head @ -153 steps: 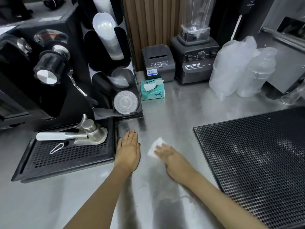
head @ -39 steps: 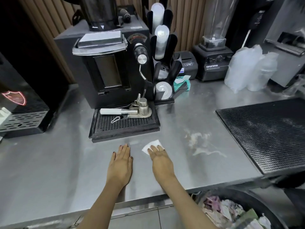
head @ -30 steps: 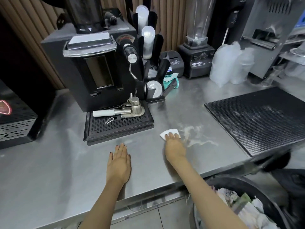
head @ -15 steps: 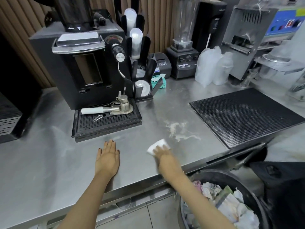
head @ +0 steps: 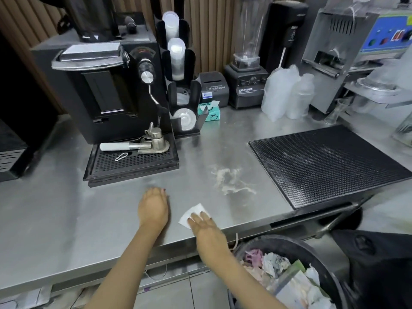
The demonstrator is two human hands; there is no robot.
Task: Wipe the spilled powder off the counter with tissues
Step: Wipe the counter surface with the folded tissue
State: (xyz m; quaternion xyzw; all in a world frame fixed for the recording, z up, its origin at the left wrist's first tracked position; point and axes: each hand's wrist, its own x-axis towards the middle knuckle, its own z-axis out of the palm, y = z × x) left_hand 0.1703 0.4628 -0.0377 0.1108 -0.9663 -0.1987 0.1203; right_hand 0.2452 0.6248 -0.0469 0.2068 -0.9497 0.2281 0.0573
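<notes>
**Step in hand:** wiping, mid-stroke. The right hand lies palm down on a white tissue. Its fingers are straight and press the sheet flat onto the steel counter; nothing is curled or pinched. The tissue shows beyond and to the left of the fingertips, and the rest is under the hand.

**Other hand:** the left hand rests palm down on the counter just beside the tissue, to the left of the right fingers. It holds nothing, and its fingers look relaxed, though foreshortened.

**Task's thing:** the spilled powder remains as a pale, smeared patch. It lies ahead of the right fingertips and off to their right, clearly apart from the tissue. It sits between those fingers and the black mat.

**Assessment:** the main patch appears unwiped, so the job is judged incomplete.

**Next move calls for:**
- Slide the pressed tissue forward and right into the patch.
- Keep the fingers flat so the sheet does not bunch.
- Draw the powder back toward the near edge. A waste bin stands below and to the right of the wrist there.

**Risk:** thin residue may be spread rather than lifted.
</notes>
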